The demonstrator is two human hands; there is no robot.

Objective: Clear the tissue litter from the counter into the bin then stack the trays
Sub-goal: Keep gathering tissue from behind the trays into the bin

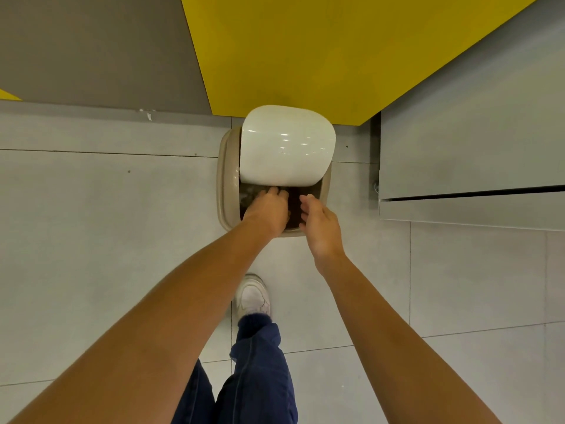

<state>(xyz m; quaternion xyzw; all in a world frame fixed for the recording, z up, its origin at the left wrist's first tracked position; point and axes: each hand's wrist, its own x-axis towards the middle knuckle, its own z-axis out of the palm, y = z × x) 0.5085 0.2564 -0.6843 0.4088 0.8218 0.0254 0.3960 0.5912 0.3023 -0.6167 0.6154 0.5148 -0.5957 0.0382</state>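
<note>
A beige pedal bin [222, 185] stands on the floor below me, its white lid [287, 145] raised. My left hand [267, 211] reaches down into the dark opening, fingers pointing in; whether it holds anything is hidden. My right hand [319, 223] hovers over the bin's right front rim with relaxed, slightly curled fingers and nothing in it. Something pale, maybe tissue [249, 192], lies inside the bin at the left. No trays or counter are in view.
My white shoe [253, 296] is on the grey floor tiles just in front of the bin. A yellow panel [321, 50] rises behind the bin. A grey cabinet front [470, 154] stands at the right.
</note>
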